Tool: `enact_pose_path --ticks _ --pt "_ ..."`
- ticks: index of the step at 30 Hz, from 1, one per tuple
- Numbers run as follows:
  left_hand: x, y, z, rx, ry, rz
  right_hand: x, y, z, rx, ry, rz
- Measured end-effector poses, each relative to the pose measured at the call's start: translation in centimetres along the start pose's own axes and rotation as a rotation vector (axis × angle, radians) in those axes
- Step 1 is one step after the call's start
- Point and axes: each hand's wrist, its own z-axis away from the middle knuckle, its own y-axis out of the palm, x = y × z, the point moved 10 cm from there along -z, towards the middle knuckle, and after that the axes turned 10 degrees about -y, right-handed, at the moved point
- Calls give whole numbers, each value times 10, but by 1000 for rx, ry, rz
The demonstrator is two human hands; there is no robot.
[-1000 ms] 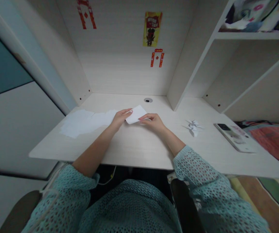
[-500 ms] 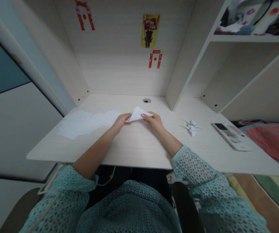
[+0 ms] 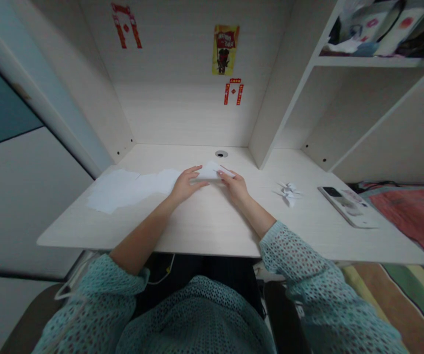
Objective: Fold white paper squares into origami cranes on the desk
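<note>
A small folded white sheet of paper (image 3: 209, 170) is up in front of me over the middle of the desk. My right hand (image 3: 235, 187) pinches its right side, thumb on top and fingers behind. At the paper's left end, my left hand (image 3: 185, 187) has thumb and fingers spread apart; whether a fingertip touches the paper I cannot tell. Left of that hand, loose white paper sheets (image 3: 123, 189) lie overlapping on the desk. To the right of my right hand sits a little cluster of pointed folded-paper pieces (image 3: 288, 192).
The white desk (image 3: 204, 226) has a round cable hole (image 3: 221, 154) near its back panel. A phone (image 3: 347, 206) lies at the right, near red cloth (image 3: 404, 211). An upright divider (image 3: 289, 88) and a filled shelf (image 3: 370, 61) rise at the right.
My left fingers have come off their pinch on the paper's left corner and spread apart. My right hand keeps its grip, and the paper looks flatter now. The view has shifted slightly.
</note>
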Motion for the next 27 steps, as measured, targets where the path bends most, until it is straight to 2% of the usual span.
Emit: enact_pose_path --ticks 2,4,6,9,11,14,17,19,23,27 --pt "3 -7 -2 -53 -25 -49 9 -6 -4 -9 -66 56" --pt "13 -12 -3 -72 -117 -102 17 -4 -8 59 -125 148" --pt "21 -18 -4 -91 -187 -157 16 -3 -11 112 -126 229" --pt "34 -20 -8 -39 -244 -178 8 -1 -13 190 -115 297" --pt "48 -22 -10 4 -323 -114 5 -1 -15 218 -118 302" --pt "68 -30 -13 -10 -436 17 13 0 -16 258 -154 245" --pt "81 -32 -14 -13 -512 164 29 16 -9 411 -203 159" --pt "84 -28 -13 16 -534 200 36 23 -3 474 -229 203" --pt "86 -20 -12 76 -554 208 28 26 3 461 -177 286" --pt "86 -13 -8 122 -587 216 12 14 0 326 -99 303"
